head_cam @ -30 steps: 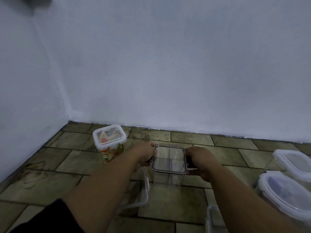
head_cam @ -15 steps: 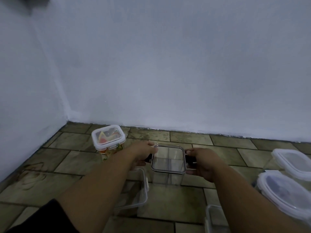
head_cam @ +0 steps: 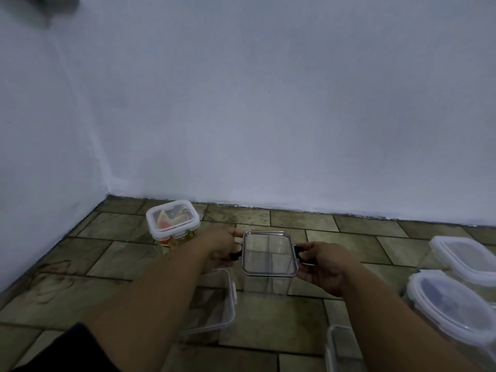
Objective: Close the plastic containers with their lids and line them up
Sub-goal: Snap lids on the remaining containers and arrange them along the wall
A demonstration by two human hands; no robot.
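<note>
My left hand (head_cam: 220, 248) pinches the black left clasp (head_cam: 235, 255) and my right hand (head_cam: 324, 267) curls round the black right clasp (head_cam: 301, 254), thumb on top. Over the last second neither hand has let go or shifted much. They stay pressed in from either side, and the clear lid (head_cam: 269, 252) sits flat on the tall clear container (head_cam: 267, 284), in the same spot on the tiled floor (head_cam: 268, 326).

I read that as the latching step still in hand. I cannot tell whether either clasp has snapped home.

Just left of it, nearer the wall (head_cam: 268, 130), the filled container (head_cam: 173, 220) stands with its white-rimmed lid on. These two look like the start of a line, though the tall one sits a little forward of it.

An open container (head_cam: 228, 312) lies under my left forearm, and another open container (head_cam: 338, 345) shows at the bottom edge. Both are without lids, so the job is far from over. At the right, two lidded containers (head_cam: 467, 256) stand well apart from the line.
</note>
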